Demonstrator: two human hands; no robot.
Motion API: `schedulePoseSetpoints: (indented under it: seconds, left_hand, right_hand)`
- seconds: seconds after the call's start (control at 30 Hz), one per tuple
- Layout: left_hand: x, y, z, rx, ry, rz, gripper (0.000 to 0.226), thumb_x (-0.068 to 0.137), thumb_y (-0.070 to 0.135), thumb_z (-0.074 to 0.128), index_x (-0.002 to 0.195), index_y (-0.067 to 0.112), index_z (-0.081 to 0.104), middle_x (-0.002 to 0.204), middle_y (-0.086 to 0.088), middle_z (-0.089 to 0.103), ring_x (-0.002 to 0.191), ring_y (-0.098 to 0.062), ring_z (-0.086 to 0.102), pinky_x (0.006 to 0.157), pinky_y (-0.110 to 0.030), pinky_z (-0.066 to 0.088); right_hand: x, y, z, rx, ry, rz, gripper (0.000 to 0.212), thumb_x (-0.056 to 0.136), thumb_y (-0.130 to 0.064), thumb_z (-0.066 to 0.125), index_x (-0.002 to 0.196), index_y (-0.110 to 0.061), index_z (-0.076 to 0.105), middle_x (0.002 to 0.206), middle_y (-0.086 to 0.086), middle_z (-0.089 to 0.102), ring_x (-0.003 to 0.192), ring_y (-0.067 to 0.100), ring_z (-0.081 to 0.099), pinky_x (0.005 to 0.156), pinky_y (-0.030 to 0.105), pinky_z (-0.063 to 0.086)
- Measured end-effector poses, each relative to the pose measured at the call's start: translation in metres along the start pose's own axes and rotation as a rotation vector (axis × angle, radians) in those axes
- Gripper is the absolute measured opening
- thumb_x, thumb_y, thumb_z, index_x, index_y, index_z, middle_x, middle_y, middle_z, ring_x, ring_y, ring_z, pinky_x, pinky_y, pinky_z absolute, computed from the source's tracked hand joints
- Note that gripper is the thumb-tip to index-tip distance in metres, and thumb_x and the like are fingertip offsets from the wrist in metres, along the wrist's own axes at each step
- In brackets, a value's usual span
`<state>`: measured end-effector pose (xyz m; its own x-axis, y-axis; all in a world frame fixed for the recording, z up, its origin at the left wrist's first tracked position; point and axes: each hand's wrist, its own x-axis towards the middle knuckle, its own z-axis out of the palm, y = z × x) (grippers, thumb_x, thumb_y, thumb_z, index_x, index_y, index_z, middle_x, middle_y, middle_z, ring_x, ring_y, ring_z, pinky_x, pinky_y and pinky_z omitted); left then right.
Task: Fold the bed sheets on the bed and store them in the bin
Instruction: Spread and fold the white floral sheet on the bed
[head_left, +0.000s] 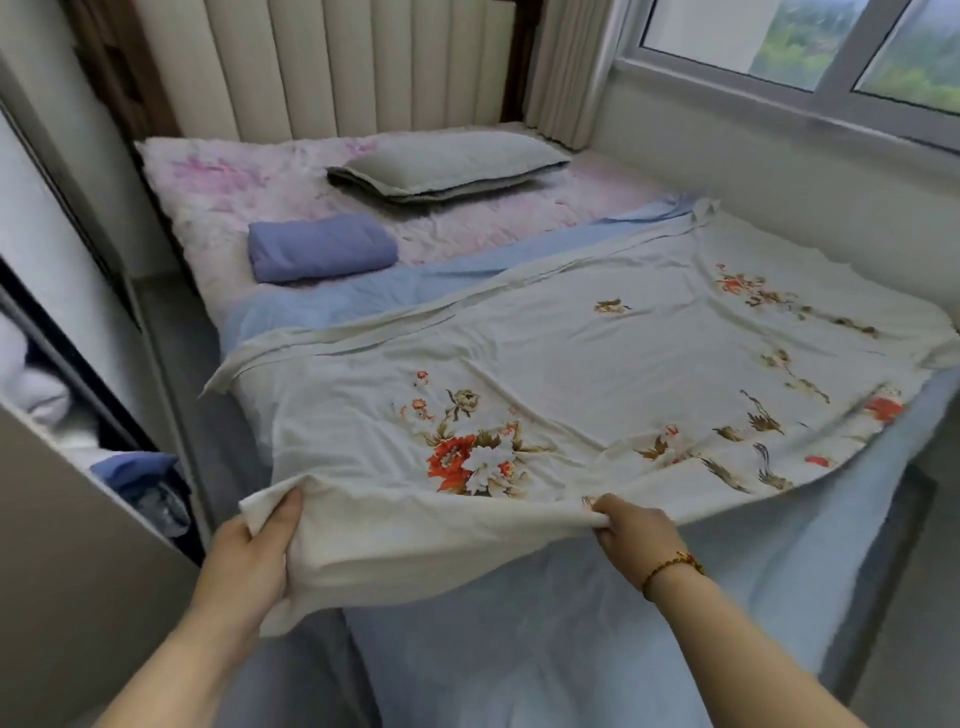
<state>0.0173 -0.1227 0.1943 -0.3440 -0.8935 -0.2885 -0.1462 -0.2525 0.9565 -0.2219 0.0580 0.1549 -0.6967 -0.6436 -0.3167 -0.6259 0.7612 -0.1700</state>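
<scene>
While the left hand (254, 540) and right hand (631, 530) pinch the near hem of the floral sheet (571, 374) spread across mid-frame, the unheld lower-right corner could sag off the bed (249, 171), skewing any fold; no bin is visible.

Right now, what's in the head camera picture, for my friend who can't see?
The left hand and right hand grip the near edge of a white flowered sheet spread over a blue sheet on the bed. Behind lie a folded purple cloth and a grey pillow.
</scene>
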Motion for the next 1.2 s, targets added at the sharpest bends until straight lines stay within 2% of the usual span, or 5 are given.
schedulePoseSetpoints:
  seconds: [0.23,0.6,0.73,0.93,1.2]
  left_hand:
    - [0.008,-0.028,-0.002,-0.156,0.064,-0.210,0.026,0.095,0.029,0.046,0.089,0.007,0.059,0.073,-0.007,0.057,0.058,-0.019,0.058,0.045,-0.022,0.046]
    - [0.063,-0.041,-0.001,0.675,-0.829,-0.142,0.061,0.035,0.048,0.088,0.086,0.026,0.062,0.071,0.024,0.068,0.075,0.010,0.061,0.061,-0.004,0.040]
    - [0.078,-0.042,0.000,0.650,-0.684,-0.116,0.034,0.072,0.002,0.073,0.051,0.016,0.051,0.039,0.013,0.053,0.043,0.006,0.048,0.045,-0.008,0.032]
    - [0.074,-0.041,-0.018,0.284,-0.563,-0.258,0.052,0.015,0.033,0.094,0.061,0.020,0.074,0.069,0.003,0.074,0.067,-0.008,0.068,0.055,-0.016,0.049]
    - [0.051,-0.076,0.007,-0.095,-0.046,-0.396,0.026,0.094,0.017,0.047,0.109,-0.001,0.059,0.084,-0.019,0.069,0.081,-0.023,0.067,0.079,-0.024,0.051]
  right_hand:
    - [-0.013,0.010,-0.008,0.056,-0.162,-0.057,0.042,0.095,-0.048,0.033,0.066,-0.020,0.040,0.063,-0.006,0.042,0.063,0.012,0.043,0.056,0.024,0.030]
    - [0.001,0.018,-0.012,-0.590,-0.374,-0.134,0.012,0.092,-0.022,0.041,0.090,-0.027,0.051,0.072,-0.006,0.040,0.090,0.020,0.048,0.100,0.030,0.030]
    - [0.031,0.014,-0.012,-0.509,-0.187,-0.197,0.025,0.092,-0.011,0.038,0.108,-0.020,0.054,0.090,0.000,0.037,0.098,0.018,0.042,0.085,0.028,0.028]
    - [0.064,0.006,-0.011,-0.054,-0.168,-0.109,0.021,0.091,-0.014,0.040,0.076,-0.029,0.036,0.079,-0.002,0.048,0.082,0.019,0.042,0.065,0.024,0.032]
    - [0.090,-0.001,0.001,0.023,-0.318,-0.159,0.022,0.085,-0.052,0.051,0.085,-0.030,0.056,0.078,-0.010,0.055,0.083,0.015,0.053,0.067,0.020,0.040]
